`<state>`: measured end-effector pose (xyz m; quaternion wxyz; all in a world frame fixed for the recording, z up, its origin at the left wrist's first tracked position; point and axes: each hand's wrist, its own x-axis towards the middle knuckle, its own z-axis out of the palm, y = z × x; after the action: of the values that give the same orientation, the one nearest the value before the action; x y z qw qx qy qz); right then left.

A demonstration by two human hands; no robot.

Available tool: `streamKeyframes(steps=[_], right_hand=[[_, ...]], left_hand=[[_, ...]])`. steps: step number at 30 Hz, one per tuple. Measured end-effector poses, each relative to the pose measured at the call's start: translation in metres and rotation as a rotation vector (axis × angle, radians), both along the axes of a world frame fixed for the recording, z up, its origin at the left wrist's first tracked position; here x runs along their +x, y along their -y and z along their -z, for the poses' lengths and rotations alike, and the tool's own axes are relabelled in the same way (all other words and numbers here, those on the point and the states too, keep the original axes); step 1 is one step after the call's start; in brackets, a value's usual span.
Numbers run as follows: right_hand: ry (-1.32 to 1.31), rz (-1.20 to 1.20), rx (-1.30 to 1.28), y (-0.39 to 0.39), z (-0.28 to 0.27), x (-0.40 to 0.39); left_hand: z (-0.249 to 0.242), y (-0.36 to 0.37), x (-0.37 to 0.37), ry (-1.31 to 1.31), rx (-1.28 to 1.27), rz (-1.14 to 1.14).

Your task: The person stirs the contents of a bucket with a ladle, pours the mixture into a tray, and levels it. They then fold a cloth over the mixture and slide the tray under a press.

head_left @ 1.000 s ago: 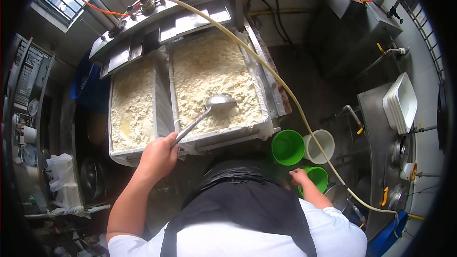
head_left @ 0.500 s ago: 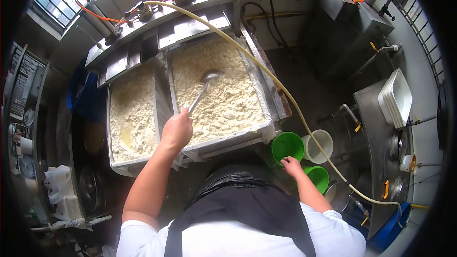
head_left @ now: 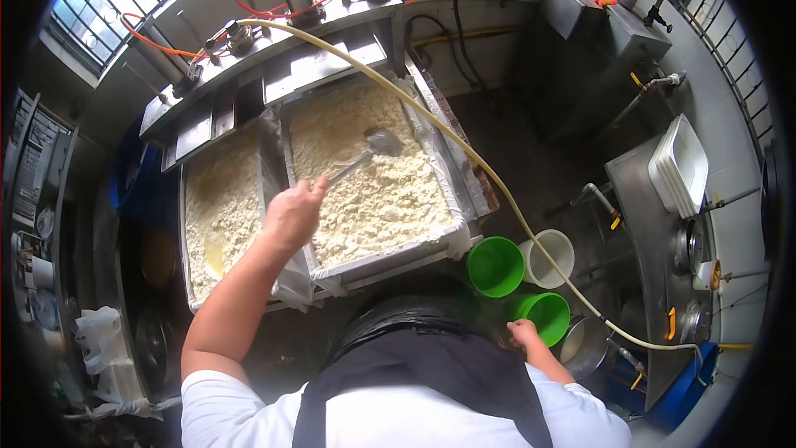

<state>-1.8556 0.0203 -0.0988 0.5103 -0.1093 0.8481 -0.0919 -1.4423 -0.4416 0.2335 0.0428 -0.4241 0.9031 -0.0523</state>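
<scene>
My left hand [head_left: 293,214] is closed around the handle of a metal ladle [head_left: 382,143]. The ladle's bowl rests on pale, crumbly curd [head_left: 373,207] in the right-hand cloth-lined tray. Another tray of curd [head_left: 222,199] lies to its left, with a small pool of yellowish liquid near its front. Low on the right, my right hand [head_left: 522,333] is beside a green bucket [head_left: 545,317], its fingers curled; whether they hold anything is too small to tell.
Another green bucket [head_left: 495,267] and a white bucket [head_left: 548,258] stand right of the trays. A yellowish hose [head_left: 464,145] arches over the right tray. Metal press frames [head_left: 274,41] line the back. White basins [head_left: 680,168] lean at the right.
The ladle's bowl has moved right and slightly down over the curd, its handle now flatter. My left hand has shifted left. My right hand has moved down, from the upper green bucket to the lower one.
</scene>
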Motion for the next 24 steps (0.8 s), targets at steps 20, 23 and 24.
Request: streamKeyframes(steps=[20,23,24], right_hand=[[0.039,0.061,-0.173,0.046,0.009,-0.018],[0.049,-0.009,-0.113,0.043,0.014,-0.015],[0.048,-0.056,-0.081,0.042,0.017,-0.015]], left_hand=[[-0.006,0.009,-0.004,-0.366,0.280,-0.505],[-0.010,-0.011,0.016,-0.400,0.378,-0.502],[-0.021,-0.019,0.019,-0.446,0.479,-0.518]])
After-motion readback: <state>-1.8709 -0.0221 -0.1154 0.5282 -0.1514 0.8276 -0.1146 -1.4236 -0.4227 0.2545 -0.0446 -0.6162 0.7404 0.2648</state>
